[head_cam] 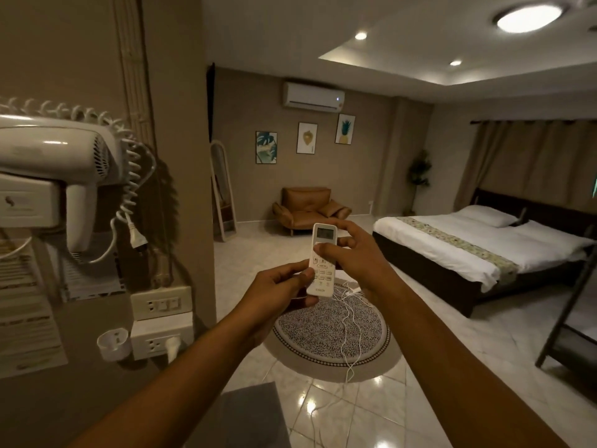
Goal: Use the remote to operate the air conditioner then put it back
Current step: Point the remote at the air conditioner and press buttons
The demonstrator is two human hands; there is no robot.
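Both hands meet at the white remote (322, 260); left hand (280, 287) pinches its lower edge; right hand (350, 250) thumb presses its buttons.

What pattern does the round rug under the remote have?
Black-and-white speckle with a beige border on the rug; head view.

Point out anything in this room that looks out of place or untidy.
A thin white cable lies in a loose tangle across the round patterned rug and trails onto the glossy tiled floor. The hair dryer's plug dangles unplugged. Nothing else stands out.
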